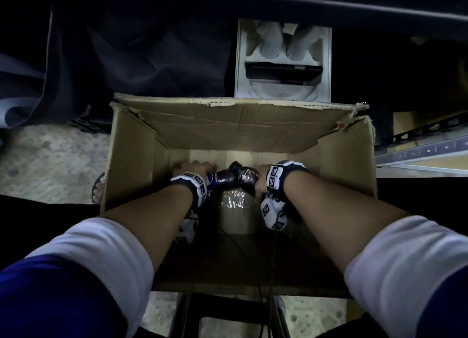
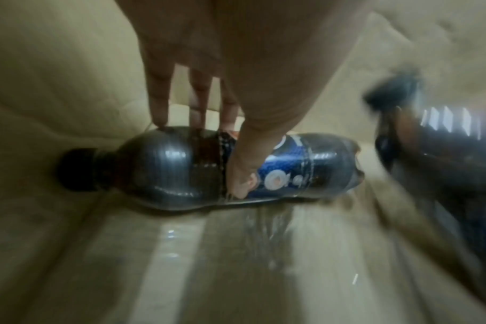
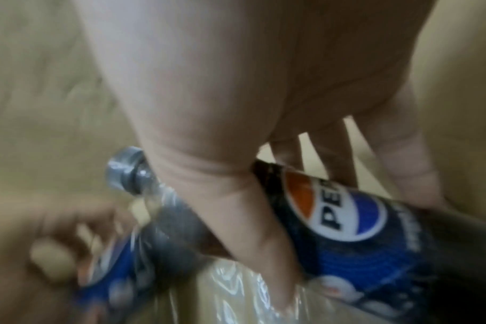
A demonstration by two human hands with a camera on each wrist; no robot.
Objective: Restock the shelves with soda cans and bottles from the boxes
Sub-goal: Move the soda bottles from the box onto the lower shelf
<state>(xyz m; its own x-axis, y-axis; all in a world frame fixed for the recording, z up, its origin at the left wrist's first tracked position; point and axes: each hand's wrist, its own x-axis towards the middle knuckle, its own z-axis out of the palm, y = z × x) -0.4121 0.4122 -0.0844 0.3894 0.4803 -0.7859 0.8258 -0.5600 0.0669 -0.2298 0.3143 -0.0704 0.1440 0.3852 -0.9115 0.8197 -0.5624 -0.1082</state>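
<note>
The fingers of the left hand [image 1: 196, 166] are hidden in the head view behind the wrist band, and the right hand [image 1: 259, 185] is largely covered by its own band. The second bottle [image 2: 436, 153] is smeared by motion blur in the left wrist view and cut off by the right edge. In the right wrist view, the base of the held bottle [image 3: 347, 230] is lost past the frame, and the other hand is blurred beyond detail.

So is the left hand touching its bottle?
Touching. The left wrist view shows the left hand with its thumb and fingertips pressed around the bottle.
</note>
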